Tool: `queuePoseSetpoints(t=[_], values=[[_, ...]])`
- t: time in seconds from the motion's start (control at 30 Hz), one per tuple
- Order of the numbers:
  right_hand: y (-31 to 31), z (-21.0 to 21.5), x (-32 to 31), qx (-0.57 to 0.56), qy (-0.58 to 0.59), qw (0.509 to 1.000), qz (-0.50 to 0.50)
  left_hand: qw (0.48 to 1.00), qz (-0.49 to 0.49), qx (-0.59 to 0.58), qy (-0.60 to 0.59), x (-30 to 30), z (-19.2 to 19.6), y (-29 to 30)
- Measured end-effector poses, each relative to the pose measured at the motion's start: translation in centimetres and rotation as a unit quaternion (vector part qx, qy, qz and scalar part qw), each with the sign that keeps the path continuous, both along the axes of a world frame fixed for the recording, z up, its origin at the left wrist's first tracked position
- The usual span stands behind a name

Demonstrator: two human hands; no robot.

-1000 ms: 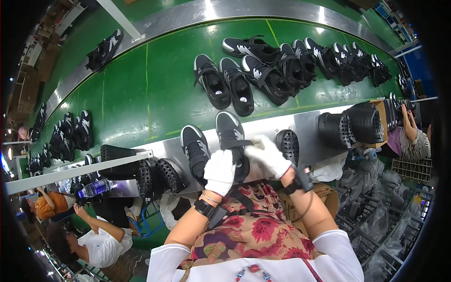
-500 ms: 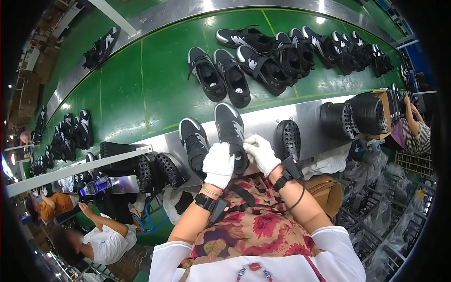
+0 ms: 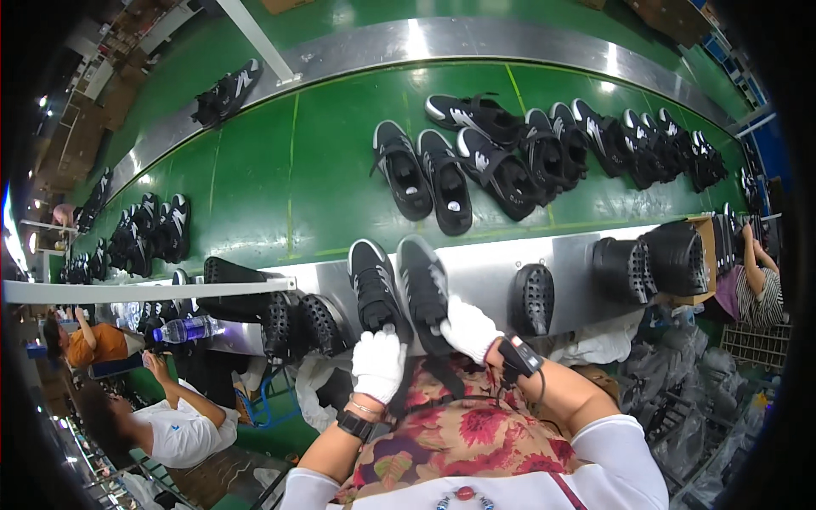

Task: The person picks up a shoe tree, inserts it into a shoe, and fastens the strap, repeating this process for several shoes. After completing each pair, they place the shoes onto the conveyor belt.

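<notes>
Two black shoes with silver-grey toes and straps lie side by side on the metal ledge in front of me, toes pointing away. My left hand (image 3: 378,365), in a white glove, is closed at the heel of the left shoe (image 3: 371,276). The fingertips are at its collar; the thumb is hard to make out. Also gloved, my right hand (image 3: 470,330) holds the rear outer side of the right shoe (image 3: 422,280), with some fingers hidden. The shoes are close together, nearly touching at the middle.
Several similar shoes (image 3: 446,183) stand on the green conveyor belt (image 3: 331,153) beyond. Black blocks with rows of holes (image 3: 533,297) lie along the metal ledge (image 3: 491,268). A purple-labelled bottle (image 3: 187,329) and a white bar (image 3: 144,291) are at left. Other people work on both sides.
My left hand has gone from the right shoe to the heel of the left one. The right shoe has come nearer to the left shoe and to me. The view has shifted.
</notes>
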State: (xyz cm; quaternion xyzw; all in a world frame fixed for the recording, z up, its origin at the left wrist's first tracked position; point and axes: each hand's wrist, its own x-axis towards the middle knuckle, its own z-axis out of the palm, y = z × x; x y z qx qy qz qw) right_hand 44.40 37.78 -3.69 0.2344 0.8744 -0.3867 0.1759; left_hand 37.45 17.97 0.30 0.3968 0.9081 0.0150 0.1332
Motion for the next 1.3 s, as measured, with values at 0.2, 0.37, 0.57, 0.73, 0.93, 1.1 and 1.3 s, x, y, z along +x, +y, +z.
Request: queuePoseSetpoints(t=[0.2,0.37,0.57,0.73,0.93,1.1,1.3], values=[[-0.4,1.6,-10.8,-0.016,0.134,0.987,0.092,0.993,0.063,0.041,0.087,-8.6,3.2,-0.6],[-0.8,1.5,-23.5,-0.098,0.127,0.987,0.031,0.981,0.173,0.031,0.082,-21.0,3.1,0.1],[5.9,4.5,-14.7,0.313,0.189,0.923,-0.119,0.984,-0.011,0.171,0.042,-20.8,0.8,6.6],[7.0,-0.8,-13.6,0.184,0.049,0.963,-0.190,0.964,-0.041,0.203,-0.169,-21.3,-4.9,15.8],[0.1,0.2,-8.2,0.219,0.053,0.969,-0.102,0.974,-0.138,0.146,-0.107,-16.2,-4.9,9.6],[-1.3,4.8,0.9,0.012,0.118,0.987,-0.104,0.966,-0.156,0.135,-0.159,-10.0,-2.2,2.2],[5.1,7.4,12.6,0.254,0.118,0.910,-0.306,0.964,-0.147,0.219,-0.036,-6.9,1.1,1.2]])
